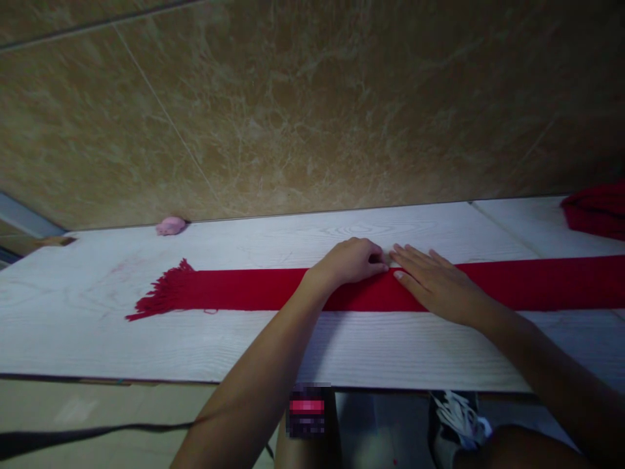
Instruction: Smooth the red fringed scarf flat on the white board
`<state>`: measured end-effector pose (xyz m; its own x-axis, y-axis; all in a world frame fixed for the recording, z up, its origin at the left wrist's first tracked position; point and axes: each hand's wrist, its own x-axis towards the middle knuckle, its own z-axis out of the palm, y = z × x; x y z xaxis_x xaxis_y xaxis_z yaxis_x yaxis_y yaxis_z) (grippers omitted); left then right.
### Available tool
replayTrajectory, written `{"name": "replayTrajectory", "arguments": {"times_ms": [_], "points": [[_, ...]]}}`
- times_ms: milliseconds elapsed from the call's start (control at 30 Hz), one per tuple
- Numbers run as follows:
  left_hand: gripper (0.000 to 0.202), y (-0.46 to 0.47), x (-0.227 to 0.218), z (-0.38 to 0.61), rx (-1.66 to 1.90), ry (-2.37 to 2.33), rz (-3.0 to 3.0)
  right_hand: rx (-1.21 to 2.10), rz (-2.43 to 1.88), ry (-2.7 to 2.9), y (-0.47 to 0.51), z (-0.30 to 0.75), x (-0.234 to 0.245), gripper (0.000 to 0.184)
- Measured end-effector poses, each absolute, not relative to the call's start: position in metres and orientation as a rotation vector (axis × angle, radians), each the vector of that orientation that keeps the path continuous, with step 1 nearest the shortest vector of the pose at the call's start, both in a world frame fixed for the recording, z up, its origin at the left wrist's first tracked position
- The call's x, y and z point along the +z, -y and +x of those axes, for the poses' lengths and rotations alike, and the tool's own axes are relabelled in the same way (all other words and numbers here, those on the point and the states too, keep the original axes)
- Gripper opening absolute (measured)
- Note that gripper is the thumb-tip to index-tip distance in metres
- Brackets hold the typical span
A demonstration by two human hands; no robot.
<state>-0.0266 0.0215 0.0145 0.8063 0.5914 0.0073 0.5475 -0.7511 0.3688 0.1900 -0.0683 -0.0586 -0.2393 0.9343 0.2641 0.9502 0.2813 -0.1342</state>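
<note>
Scarf (pixel 254 289) of red cloth, a long flat strip with a ragged, stringy fringe at 1 end, lies on the white wood-grained table (pixel 268 352). Its long axis runs left to right, roughly along the marbled wall (pixel 293 130), fringe pointing left. The left hand (pixel 352 262) curls at its far edge, whether pinching cloth I cannot tell; the right hand (pixel 432 283) spreads palm-down over it, fingers straight.

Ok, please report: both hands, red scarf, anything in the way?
Left hand curled, right hand outstretched, both at red scarf. Scarf lies flat, straight. Pink object by wall, off scarf.
</note>
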Motion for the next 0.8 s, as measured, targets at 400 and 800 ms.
{"name": "replayTrajectory", "arguments": {"times_ms": [400,800], "points": [[0.022,-0.02,0.016,-0.028,0.176,-0.868,2.641,-0.087,-1.72,2.277,0.069,0.189,-0.056,0.061],[0.023,-0.029,0.006,-0.028,0.226,-0.815,2.589,-0.023,-1.786,2.276,0.071,0.184,-0.05,0.06]]}}
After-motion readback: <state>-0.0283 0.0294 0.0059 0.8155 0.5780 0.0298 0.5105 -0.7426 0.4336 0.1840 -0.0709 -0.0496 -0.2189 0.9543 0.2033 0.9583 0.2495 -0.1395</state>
